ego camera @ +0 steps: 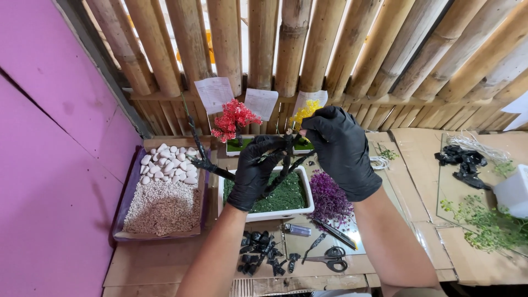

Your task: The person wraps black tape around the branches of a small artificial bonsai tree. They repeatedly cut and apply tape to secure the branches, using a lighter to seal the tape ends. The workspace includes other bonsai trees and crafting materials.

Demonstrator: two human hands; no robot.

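At the centre of the head view, the left hand [254, 171] (black-gloved) grips a black branched trunk [286, 159] standing in a white planter [268, 213] of green moss, while the right hand [338, 148] pinches its top between fingertips. A tray [124, 212] of pebbles sits lower left.

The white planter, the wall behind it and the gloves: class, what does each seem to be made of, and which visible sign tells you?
White planter: probably plastic or glazed ceramic; smooth, even rim.
Wall: bamboo poles; round tan stems with ring joints, matt.
Gloves on left hand and right hand: thin black rubber-like material, perhaps nitrile; tight fit, slight sheen.
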